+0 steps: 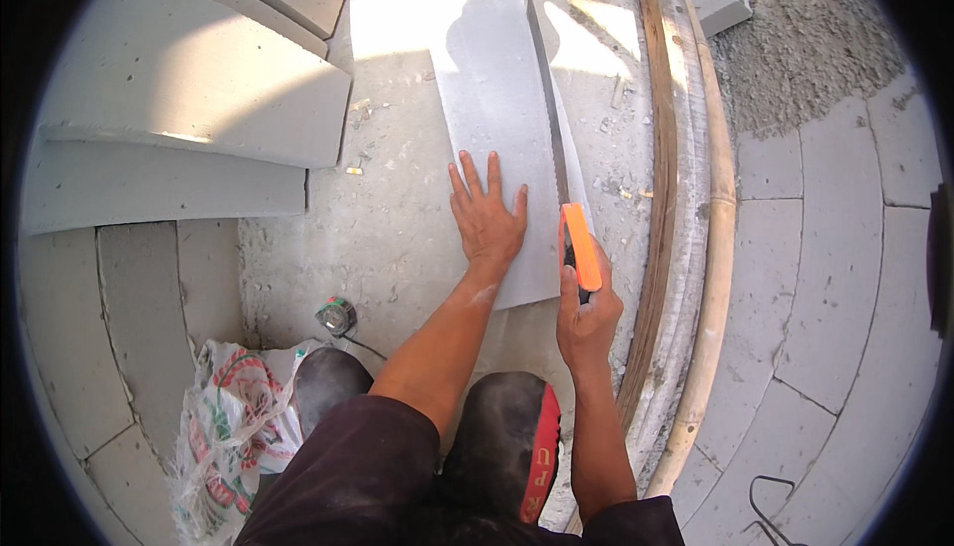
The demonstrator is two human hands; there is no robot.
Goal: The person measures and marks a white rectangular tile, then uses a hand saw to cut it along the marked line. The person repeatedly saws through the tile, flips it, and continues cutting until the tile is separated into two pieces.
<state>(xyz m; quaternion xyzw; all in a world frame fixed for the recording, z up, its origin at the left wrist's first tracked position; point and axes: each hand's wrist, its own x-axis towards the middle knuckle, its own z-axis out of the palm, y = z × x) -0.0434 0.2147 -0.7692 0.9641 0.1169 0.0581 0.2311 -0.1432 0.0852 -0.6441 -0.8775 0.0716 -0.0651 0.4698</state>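
- While the left hand (487, 225) lies flat with its fingers spread on a long, pale grey, rectangular block (497, 99), it grips nothing; the palm is down on the block's upper face, below its middle.
- The right hand (588, 319) is closed around the grip of a long-bladed handsaw with an orange-and-black handle (580, 248).
- The saw's dark, narrow blade points away from the person, running lengthwise along the block near its right side, with a thin pale strip showing to the right of it; how deep the blade sits cannot be told.
- The block lies on a dusty grey concrete floor (397, 168), ahead of the person's knees and slightly tilted to the left at its far end.
- To the left of the knees, a small green-and-black tape measure (336, 314) rests near a crumpled white woven sack with red and green print (238, 417).
- Further left stand big, pale grey blocks (238, 79).
- On the right, a brown wooden plank (658, 149) and a tan bamboo pole (719, 218) run alongside the floor.
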